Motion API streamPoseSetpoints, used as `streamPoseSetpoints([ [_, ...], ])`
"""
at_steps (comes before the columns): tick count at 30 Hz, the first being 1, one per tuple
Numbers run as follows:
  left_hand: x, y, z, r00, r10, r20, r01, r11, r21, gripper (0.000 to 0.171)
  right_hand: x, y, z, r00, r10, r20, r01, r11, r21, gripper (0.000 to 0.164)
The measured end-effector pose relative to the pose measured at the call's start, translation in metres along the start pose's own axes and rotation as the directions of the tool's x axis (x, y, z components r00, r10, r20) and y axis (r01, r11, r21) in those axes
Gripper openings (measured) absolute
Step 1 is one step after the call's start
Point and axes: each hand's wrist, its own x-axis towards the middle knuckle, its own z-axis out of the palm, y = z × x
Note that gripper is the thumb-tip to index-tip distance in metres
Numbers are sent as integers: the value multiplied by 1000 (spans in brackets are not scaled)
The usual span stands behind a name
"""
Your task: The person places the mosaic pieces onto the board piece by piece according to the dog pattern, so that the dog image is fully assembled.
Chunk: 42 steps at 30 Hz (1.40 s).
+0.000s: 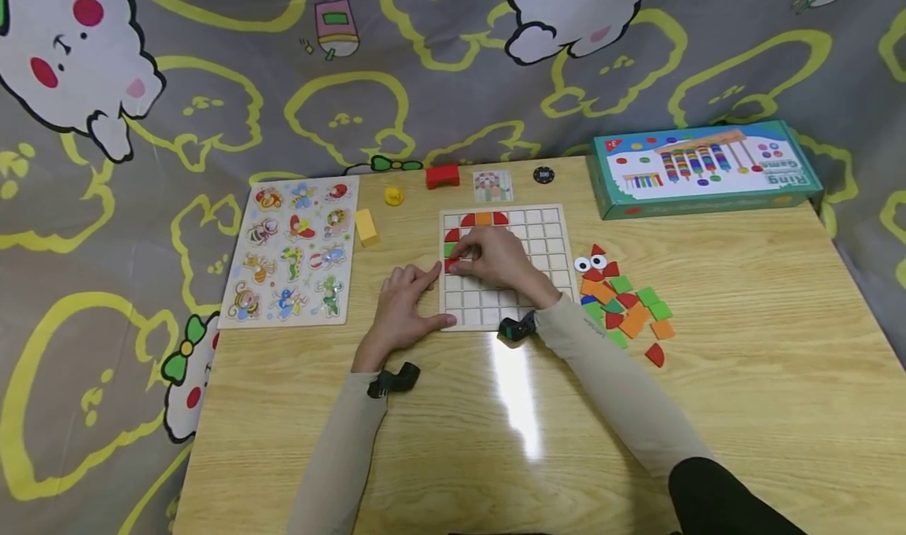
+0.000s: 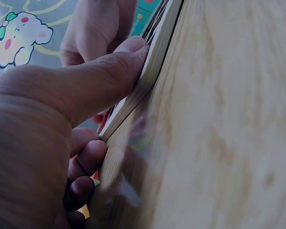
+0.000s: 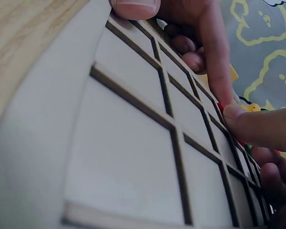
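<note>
A wooden grid board [image 1: 532, 250] lies in the middle of the table. My left hand [image 1: 403, 307] steadies it, thumb on the near left corner and index finger against the left edge; in the left wrist view the thumb [image 2: 105, 71] lies on the rim. With thumb and index finger, my right hand [image 1: 493, 258] pinches a small red piece [image 1: 451, 266] at a cell of the left column. Red quarter-round pieces [image 1: 500, 219], an orange square [image 1: 483, 219] and a green piece [image 1: 449, 249] sit in cells by the top left corner. The right hand partly covers the grid.
Loose coloured pieces [image 1: 635, 320] lie heaped right of the board. A small picture card [image 1: 492, 186], black chip [image 1: 543, 175], red block [image 1: 442, 176] and yellow duck [image 1: 394, 196] stand behind. An insect puzzle [image 1: 237, 283] and yellow block [image 1: 366, 227] are left; a game box [image 1: 708, 201] is back right.
</note>
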Motion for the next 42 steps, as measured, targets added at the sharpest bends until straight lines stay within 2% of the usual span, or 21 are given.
streamPoseSetpoints([
  [3,-1,0,2,1000,-12,6,12,1000,-1,94,-8,3,-7,1000,-27,-13,28,999,40,21],
  [7,-4,1,2,999,-35,14,35,999,-5,94,-31,14,-36,999,-34,-37,36,998,59,24],
  [13,-7,0,-2,999,-43,2,43,999,-12,94,-73,48,-93,996,76,-37,-78,995,-63,28],
  [17,-10,-5,-3,999,-48,-4,48,999,-5,94,-91,68,-112,988,152,1,-150,977,-152,28],
  [23,-11,-8,-4,998,-60,-16,59,998,-37,94,-97,80,-112,984,159,80,-145,976,-160,26],
  [32,-8,-5,0,999,-50,-14,49,998,-46,94,-97,80,-113,972,221,79,-209,968,-137,21],
  [36,-5,-2,1,1000,-23,-19,22,999,-40,94,-99,79,-113,976,213,53,-207,974,-95,15],
  [42,-1,2,2,1000,-12,-8,12,1000,-24,94,-87,67,-114,989,130,-67,-126,990,59,12],
])
